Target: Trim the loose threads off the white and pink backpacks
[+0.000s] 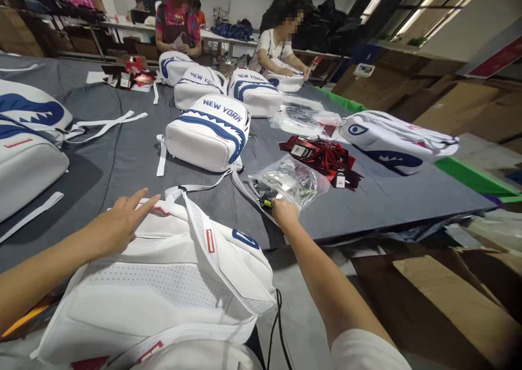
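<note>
A white backpack (163, 288) lies closest to me, its padded back panel and shoulder straps facing up. My left hand (116, 226) rests on its top edge near the red trim, fingers spread and holding nothing. Out to the right, beside a clear plastic bag (291, 182), my right hand (284, 212) is closed on a small black and yellow-green tool (268, 198); its exact kind is not plain. Just beyond the bag lies a pile of red and black hang tags (326, 158). Ahead stands another white backpack (207, 133) with blue "NEW YORK" lettering.
More white backpacks (255, 92) stand farther back, with others (30, 141) at the left. One lies on its side (399, 141) at the right. Two people (179, 24) work across the grey-covered table (122, 174). Cardboard boxes (448, 288) sit past the right edge.
</note>
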`<state>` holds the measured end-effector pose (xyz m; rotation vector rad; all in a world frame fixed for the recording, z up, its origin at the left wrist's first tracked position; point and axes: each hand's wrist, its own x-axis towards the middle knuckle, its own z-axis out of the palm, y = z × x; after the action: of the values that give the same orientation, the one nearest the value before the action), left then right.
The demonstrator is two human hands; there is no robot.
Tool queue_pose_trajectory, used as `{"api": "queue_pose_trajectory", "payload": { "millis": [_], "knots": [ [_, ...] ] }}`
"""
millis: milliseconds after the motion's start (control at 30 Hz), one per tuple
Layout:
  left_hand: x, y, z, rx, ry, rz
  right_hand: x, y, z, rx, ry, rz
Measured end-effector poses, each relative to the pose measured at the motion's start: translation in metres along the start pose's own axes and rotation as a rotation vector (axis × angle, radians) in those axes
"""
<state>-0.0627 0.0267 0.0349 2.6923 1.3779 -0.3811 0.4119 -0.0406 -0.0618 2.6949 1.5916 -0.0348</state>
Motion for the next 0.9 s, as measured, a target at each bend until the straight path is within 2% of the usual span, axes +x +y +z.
{"api": "queue_pose_trajectory", "payload": {
  "millis": [67,167,233,333,367,433,500,567,633,700,800,900],
  "knots": [
    [0.000,0.003,-0.003,-0.021,-0.001,-0.012,-0.001,0.004,-0.010,0.065,0.037,0.026],
    [-0.001,0.006,-0.007,-0.059,0.011,-0.013,-0.010,0.002,-0.028,0.203,0.173,0.072],
    [-0.002,0.006,-0.009,-0.067,0.019,-0.010,-0.021,-0.008,-0.040,0.332,0.256,0.085],
    [-0.005,0.009,-0.010,-0.054,0.082,-0.005,-0.044,-0.034,-0.059,0.568,0.298,0.065],
    [-0.007,0.013,-0.011,-0.059,0.146,0.003,-0.053,-0.044,-0.066,0.635,0.296,0.045],
    [-0.014,0.028,-0.015,-0.134,0.364,0.050,-0.076,-0.066,-0.080,0.811,0.273,-0.017],
    [-0.024,0.051,-0.020,-0.338,0.604,0.139,-0.101,-0.089,-0.095,1.047,0.227,-0.101],
    [-0.032,0.079,-0.024,-0.636,0.700,0.209,-0.126,-0.111,-0.106,1.259,0.161,-0.200],
    [-0.036,0.103,-0.026,-0.911,0.660,0.230,-0.147,-0.128,-0.113,1.341,0.094,-0.303],
    [-0.035,0.116,-0.024,-1.081,0.612,0.205,-0.165,-0.139,-0.115,1.338,0.038,-0.407],
    [-0.031,0.116,-0.017,-1.273,0.528,0.207,-0.183,-0.143,-0.115,1.336,-0.144,-0.546],
    [-0.031,0.108,-0.009,-1.523,0.301,0.335,-0.192,-0.140,-0.116,1.389,-0.409,-0.593]
  ]
}}
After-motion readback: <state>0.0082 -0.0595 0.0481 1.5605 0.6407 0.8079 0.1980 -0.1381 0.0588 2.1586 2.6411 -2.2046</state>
